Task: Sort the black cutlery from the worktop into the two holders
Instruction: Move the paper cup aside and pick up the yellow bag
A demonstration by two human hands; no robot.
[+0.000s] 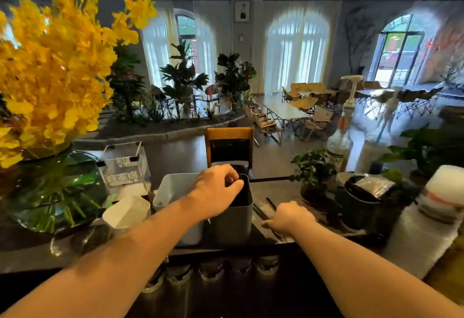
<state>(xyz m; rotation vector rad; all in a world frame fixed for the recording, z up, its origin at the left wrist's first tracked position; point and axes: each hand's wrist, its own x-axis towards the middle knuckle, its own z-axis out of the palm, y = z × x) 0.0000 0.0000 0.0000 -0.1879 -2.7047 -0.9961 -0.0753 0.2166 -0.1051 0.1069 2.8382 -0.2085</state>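
So the whole thing comes down to the gap between the right hand [288, 217] and the dark grey holder [233, 227]. The black cutlery [263, 211] lies on the worktop [278, 188] just beside that holder's right wall. Its long axis runs roughly 11 o'clock to 5 o'clock: handles poke out past the knuckles at 11, and something like fork tines sticks out under the wrist at 5.

The right hand sits right on top of the bundle, with its fingers curled down round the pieces and the thumb pointing at 9 o'clock toward the holder. From that hand, the holder mouth is up at about 10 o'clock and very near.

The left hand [218, 187] hangs over the mouth of the dark grey holder with fingertips bunched against the thumb. There's dark stuff between them, but I honestly can't tell if that's a piece being pinched or just the inside of the holder. The light grey holder [173, 187] stands touching the dark one at its 9 o'clock side.

My guess is the right hand is the one to lift next, since it's already on the pile. The pieces need tipping upright from that slanted lie, and the left hand is crowding the opening.
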